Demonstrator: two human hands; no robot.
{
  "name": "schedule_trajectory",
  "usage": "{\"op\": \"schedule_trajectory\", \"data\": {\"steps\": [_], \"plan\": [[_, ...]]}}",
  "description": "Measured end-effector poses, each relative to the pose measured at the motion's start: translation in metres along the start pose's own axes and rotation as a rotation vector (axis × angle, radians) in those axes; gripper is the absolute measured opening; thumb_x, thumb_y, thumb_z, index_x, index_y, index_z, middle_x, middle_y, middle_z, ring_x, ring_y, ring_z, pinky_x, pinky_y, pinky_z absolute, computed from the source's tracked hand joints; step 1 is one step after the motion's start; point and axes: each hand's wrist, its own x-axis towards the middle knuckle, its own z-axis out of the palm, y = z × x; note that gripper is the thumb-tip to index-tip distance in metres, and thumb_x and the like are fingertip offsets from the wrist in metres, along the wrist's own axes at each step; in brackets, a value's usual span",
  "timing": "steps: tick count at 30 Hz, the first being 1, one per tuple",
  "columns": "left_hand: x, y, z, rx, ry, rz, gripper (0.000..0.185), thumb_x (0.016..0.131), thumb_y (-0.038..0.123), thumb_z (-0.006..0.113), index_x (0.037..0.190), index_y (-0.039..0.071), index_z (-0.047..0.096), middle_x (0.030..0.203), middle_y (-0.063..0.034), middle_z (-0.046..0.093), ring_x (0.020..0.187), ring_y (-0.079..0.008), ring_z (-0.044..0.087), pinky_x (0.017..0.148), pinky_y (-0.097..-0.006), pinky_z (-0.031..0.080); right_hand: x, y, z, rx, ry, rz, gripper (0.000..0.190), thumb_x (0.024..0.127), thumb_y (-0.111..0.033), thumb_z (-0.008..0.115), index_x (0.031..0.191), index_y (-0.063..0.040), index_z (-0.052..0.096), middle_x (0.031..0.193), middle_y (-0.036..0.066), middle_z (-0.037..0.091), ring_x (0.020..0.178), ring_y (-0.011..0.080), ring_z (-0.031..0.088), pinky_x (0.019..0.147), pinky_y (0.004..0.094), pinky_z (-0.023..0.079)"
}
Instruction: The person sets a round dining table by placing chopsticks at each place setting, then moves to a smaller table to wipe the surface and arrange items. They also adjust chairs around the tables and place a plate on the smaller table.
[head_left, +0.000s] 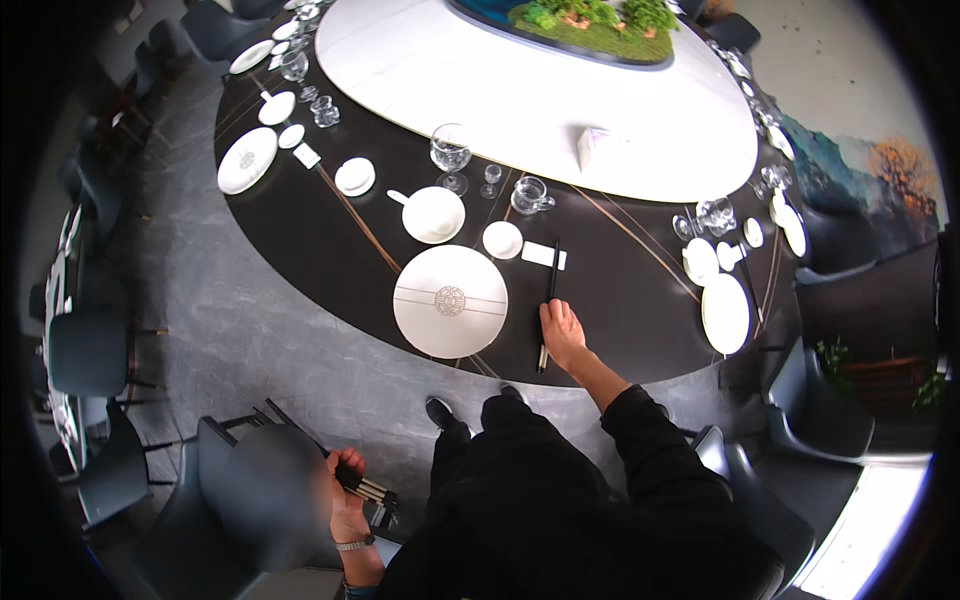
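My right hand grips a pair of black chopsticks near the table edge. Their far ends lie across a white chopstick rest, while their metal-banded ends point toward me. Down at the lower left, my left hand is closed around a bundle of several dark chopsticks with gold-coloured bands; a blurred patch hides part of this hand. Left of my right hand is a white plate with a round motif. Beyond it sit a small white dish and a bowl with a spoon.
A stemmed glass, a tiny stemmed glass and a glass jug stand behind the bowl. The dark round table carries a white turntable with a planted centrepiece. Chairs flank me.
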Motion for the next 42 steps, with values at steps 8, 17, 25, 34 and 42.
{"op": "schedule_trajectory", "data": {"steps": [8, 17, 25, 34, 42], "plan": [[0.029, 0.036, 0.006, 0.12, 0.032, -0.042, 0.009, 0.085, 0.015, 0.053, 0.087, 0.007, 0.052, 0.084, -0.0077, 0.059, 0.073, -0.0181, 0.057, 0.07, -0.0322, 0.05, 0.01, -0.028, -0.009, 0.263, -0.037, 0.642, 0.027, 0.083, -0.018, 0.05, 0.102, -0.001, 0.041, 0.094, 0.019, 0.052, 0.079, 0.0345, 0.062, 0.065, 0.0401, 0.052], [0.033, 0.047, 0.041, 0.199, -0.006, -0.034, 0.011, 0.084, 0.016, 0.056, 0.089, 0.006, 0.054, 0.085, -0.0106, 0.062, 0.071, -0.0193, 0.06, 0.067, -0.0326, 0.051, 0.009, -0.034, -0.003, 0.241, -0.038, 0.663, 0.02, 0.083, -0.019, 0.049, 0.092, -0.002, 0.042, 0.088, 0.018, 0.057, 0.071, 0.0331, 0.063, 0.061, 0.0404, 0.053], [0.035, 0.044, 0.078, 0.245, -0.061, -0.052, 0.012, 0.085, 0.011, 0.055, 0.091, 0.001, 0.054, 0.074, -0.0097, 0.059, 0.058, -0.0161, 0.052, 0.055, -0.0309, 0.045, 0.008, -0.034, -0.001, 0.245, -0.011, 0.628, 0.019, 0.082, -0.017, 0.05, 0.09, -0.003, 0.041, 0.085, 0.018, 0.056, 0.067, 0.0327, 0.063, 0.056, 0.0396, 0.053], [0.054, 0.054, 0.092, 0.316, -0.149, -0.099, 0.015, 0.085, 0.012, 0.055, 0.093, 0.0, 0.054, 0.071, -0.0105, 0.057, 0.055, -0.0162, 0.05, 0.051, -0.0295, 0.043, 0.006, -0.035, 0.004, 0.213, -0.033, 0.645, 0.02, 0.084, -0.019, 0.05, 0.093, -0.003, 0.042, 0.09, 0.018, 0.055, 0.073, 0.0337, 0.062, 0.061, 0.04, 0.053], [0.093, 0.14, 0.084, 0.433, -0.363, -0.054, 0.021, 0.089, 0.015, 0.05, 0.1, -0.003, 0.053, 0.077, -0.0149, 0.062, 0.056, -0.0167, 0.054, 0.051, -0.0285, 0.045, 0.065, -0.13, -0.063, 0.191, 0.167, 0.536, 0.034, 0.081, -0.021, 0.06, 0.107, -0.002, 0.048, 0.099, 0.016, 0.054, 0.088, 0.0338, 0.058, 0.068, 0.041, 0.05]]}}
